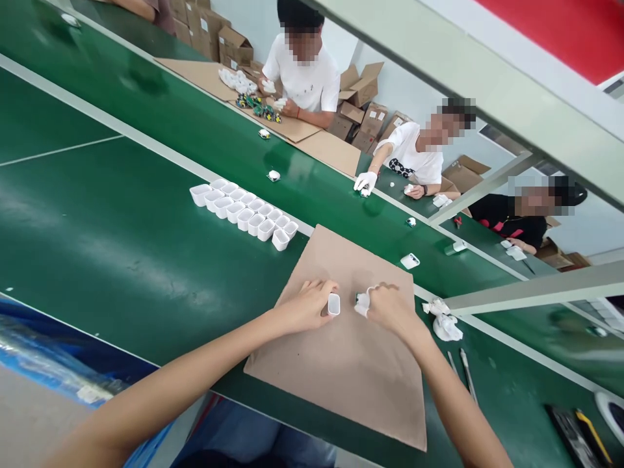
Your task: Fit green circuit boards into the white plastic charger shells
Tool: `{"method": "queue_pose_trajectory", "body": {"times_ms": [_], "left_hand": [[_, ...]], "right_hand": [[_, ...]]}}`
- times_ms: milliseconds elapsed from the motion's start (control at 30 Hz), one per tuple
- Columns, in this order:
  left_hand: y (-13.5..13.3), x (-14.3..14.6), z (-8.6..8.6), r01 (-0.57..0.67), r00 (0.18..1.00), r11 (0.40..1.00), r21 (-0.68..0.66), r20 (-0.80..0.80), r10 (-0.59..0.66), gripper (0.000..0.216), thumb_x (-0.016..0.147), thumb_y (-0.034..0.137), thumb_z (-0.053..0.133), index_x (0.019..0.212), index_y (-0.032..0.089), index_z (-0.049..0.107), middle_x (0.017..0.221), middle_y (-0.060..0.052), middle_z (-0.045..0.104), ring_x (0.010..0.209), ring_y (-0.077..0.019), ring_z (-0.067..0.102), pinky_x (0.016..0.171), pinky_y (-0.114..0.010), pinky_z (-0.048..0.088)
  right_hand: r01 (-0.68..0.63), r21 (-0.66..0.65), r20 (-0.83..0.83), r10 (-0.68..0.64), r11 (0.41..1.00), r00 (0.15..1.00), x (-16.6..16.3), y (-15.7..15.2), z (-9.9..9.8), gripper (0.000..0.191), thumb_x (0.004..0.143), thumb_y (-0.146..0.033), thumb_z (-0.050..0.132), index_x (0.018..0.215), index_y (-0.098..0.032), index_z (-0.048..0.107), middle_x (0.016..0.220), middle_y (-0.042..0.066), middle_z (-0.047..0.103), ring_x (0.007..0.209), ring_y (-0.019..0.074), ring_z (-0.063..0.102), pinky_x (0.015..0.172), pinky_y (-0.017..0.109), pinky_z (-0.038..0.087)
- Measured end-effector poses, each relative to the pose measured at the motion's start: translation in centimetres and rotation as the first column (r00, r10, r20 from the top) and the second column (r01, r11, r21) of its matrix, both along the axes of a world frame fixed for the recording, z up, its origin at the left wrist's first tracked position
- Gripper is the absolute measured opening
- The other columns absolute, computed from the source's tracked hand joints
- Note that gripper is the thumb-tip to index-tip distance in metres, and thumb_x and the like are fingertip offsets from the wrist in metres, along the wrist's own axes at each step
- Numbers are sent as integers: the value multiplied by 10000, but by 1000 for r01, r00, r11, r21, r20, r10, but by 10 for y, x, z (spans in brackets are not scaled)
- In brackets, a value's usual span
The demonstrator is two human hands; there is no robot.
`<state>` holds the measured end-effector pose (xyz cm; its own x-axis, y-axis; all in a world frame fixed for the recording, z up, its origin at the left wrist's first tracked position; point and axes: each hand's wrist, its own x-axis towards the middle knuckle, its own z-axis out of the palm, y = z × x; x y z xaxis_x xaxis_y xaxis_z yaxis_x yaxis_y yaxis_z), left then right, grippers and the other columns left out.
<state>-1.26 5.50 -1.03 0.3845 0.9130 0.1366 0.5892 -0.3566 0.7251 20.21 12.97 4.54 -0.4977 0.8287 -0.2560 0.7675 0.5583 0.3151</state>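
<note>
My left hand (312, 304) is closed round a small white plastic housing (334, 304), its open end turned toward my right hand. In my right hand (387, 302) is a small white part with a bit of green circuit board (362, 303) showing; my fingers cover much of it. A short gap separates the two pieces. Both hands are above a brown cardboard sheet (341, 370) on the green bench. To the left, several similar white housings (244, 209) stand in rows with their open ends up.
Beyond the cardboard, a green conveyor belt (322, 185) carries small white parts, among them a white case (410, 260). Crumpled white gloves (447, 327) and thin tools (468, 374) lie at right. A metal post (536, 289) slants across the right side. Several co-workers sit opposite.
</note>
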Motion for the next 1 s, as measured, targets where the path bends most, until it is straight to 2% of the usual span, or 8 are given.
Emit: {"method": "queue_pose_trajectory", "body": {"times_ms": [167,400,500,600,700,800,933,1000], "left_hand": [[-2,2,-1,64,998,997,-34,2,-64,442,786,140,657,1171,205,448,1196,-95,590,1156,-304,520,960,-446,413],[-1,4,-1,78,997,997,-18,-21,-79,327,776,228,736,1028,212,530,1095,-55,622,1110,-300,511,925,-440,402],[-3,7,-1,81,996,996,31,-31,-80,229,828,205,680,1018,214,552,1075,-50,634,1118,-291,511,935,-444,380],[-5,10,1,93,995,993,77,-34,-91,194,875,182,620,1055,216,557,1085,-51,643,1139,-271,526,958,-437,369],[-7,11,3,97,995,988,118,-8,-97,246,901,196,602,1138,216,539,1178,-65,642,1205,-260,528,1003,-429,376],[-10,10,6,107,991,980,170,56,-118,318,904,212,605,1210,210,518,1243,-88,630,1226,-265,539,1032,-436,402],[-21,13,13,180,962,960,213,166,-217,358,886,243,643,1221,212,521,1199,-86,638,1151,-247,575,1011,-412,460],[-26,16,16,222,934,946,237,226,-276,358,870,280,684,1190,209,538,1142,-85,641,1083,-234,595,950,-379,500]], "right_hand": [[-10,-12,-8,10,1000,1000,5,-50,-10,135,788,-74,583,764,-117,708,774,178,704,862,299,652,727,346,428],[-22,-17,-208,18,1000,978,21,-56,-16,109,813,-168,695,918,-154,669,926,144,689,951,296,616,763,346,460],[-24,-39,-333,10,999,943,18,-59,-27,37,831,-140,656,858,-165,647,875,116,676,893,284,614,736,352,476],[-12,-61,-503,-20,998,864,17,-62,-32,99,841,-96,597,811,-188,617,830,71,670,850,243,619,736,333,499],[-26,-80,-683,-36,996,730,23,-67,-30,124,844,-120,608,921,-218,609,895,23,692,862,193,641,795,314,527],[-13,-74,-828,-54,997,558,33,-76,-27,221,887,-216,599,1105,-237,575,1047,49,694,963,200,662,855,357,550],[-114,-94,-996,-94,989,8,37,-93,-25,387,900,-310,642,1272,-282,537,1197,79,657,1091,241,660,912,432,566],[-175,-64,-981,-94,983,-172,33,-103,-24,484,895,-363,662,1347,-286,505,1183,84,669,1070,254,672,898,456,579]]}}
